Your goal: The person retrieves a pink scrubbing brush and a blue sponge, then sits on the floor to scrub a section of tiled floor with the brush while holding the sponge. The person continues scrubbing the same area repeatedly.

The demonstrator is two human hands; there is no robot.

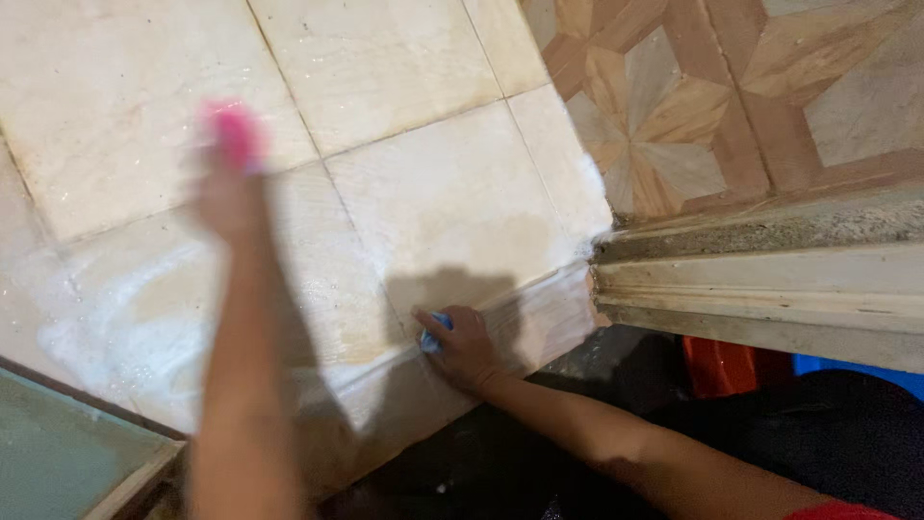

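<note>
Blurred pink object (234,133) raised above wet cream tiles, small blue scrubber (434,334) pressed on step edge

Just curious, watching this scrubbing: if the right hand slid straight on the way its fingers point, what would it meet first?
Probably nothing solid: the right hand, gripping a small blue scrubber, points up-left across the wet, soapy cream tiles. Only foam shows ahead.

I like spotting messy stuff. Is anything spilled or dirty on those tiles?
Yes. White suds spread over the pale wall tiles near the left hand, and a brownish stain shows by the right hand holding a blue scrubber.
</note>
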